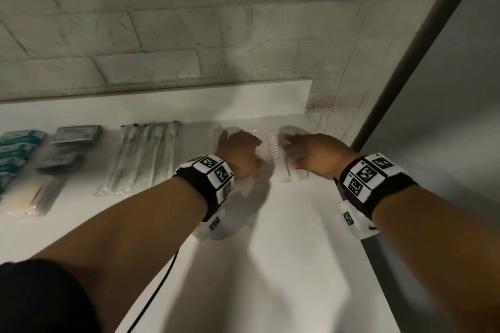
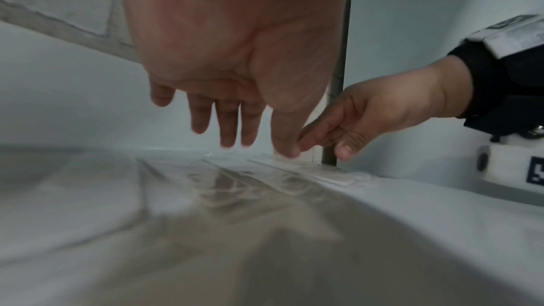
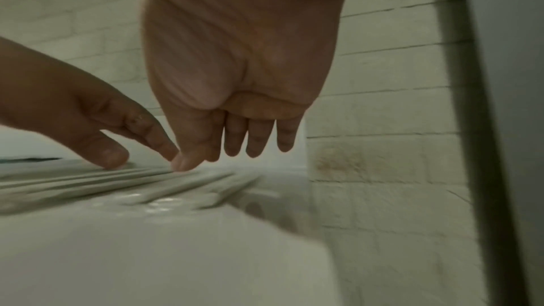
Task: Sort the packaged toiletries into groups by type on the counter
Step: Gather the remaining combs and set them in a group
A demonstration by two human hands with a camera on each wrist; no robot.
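White counter [image 1: 270,265] surface is seen nearest, with both forearms stretched out over it and a marker-covered wristband [image 1: 216,176] worn on each wrist. Farther out, the left hand [image 1: 238,154] and the right hand [image 1: 316,157] are held palm down over a cluster of clear-wrapped combs [image 1: 274,155] lying flat on the counter near its right end. The left hand's fingers [image 2: 226,125] are kept straight and relaxed, and its thumb tip is laid on the wrapping; nothing is gripped by it. The right hand's fingers [image 3: 259,139] are likewise extended downward, with the thumb tip touching the plastic just beside the left forefinger; no pack is clasped by it either. To the left of the combs, apart from them, a row of wrapped toothbrushes [image 1: 143,157] is laid side by side. Farther left, grey boxes [image 1: 71,143] are stacked, with teal-and-white boxes [image 1: 16,149] beside them at the frame edge, and a yellowish packet [image 1: 29,194] is placed in front of those. Behind everything, a low white upstand [image 1: 189,103] is set against a pale brick-pattern wall [image 1: 162,21].
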